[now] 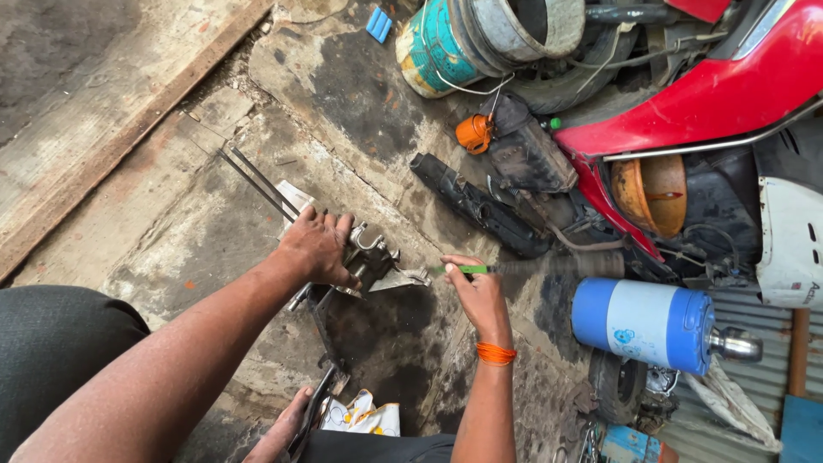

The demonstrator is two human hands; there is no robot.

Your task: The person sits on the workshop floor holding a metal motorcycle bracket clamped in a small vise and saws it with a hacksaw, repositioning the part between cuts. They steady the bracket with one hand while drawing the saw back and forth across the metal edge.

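Observation:
My left hand (319, 247) presses down on a grimy metal engine part (374, 255) that lies on the oily concrete floor. My right hand (477, 296), with an orange thread around its wrist, grips a green-handled tool (470, 269) whose blurred shaft points right, away from the part. The tool's tip is smeared by motion. A bare foot (283, 429) rests near the bottom edge on a long dark metal bar (315, 410).
A blue and white cylindrical jug (649, 321) lies on its side at right. A red scooter body (711, 94) fills the upper right, with a black exhaust pipe (476, 206), an orange cap (473, 133) and a teal drum (441, 43) nearby. Thin rods (257, 182) lie left of the part.

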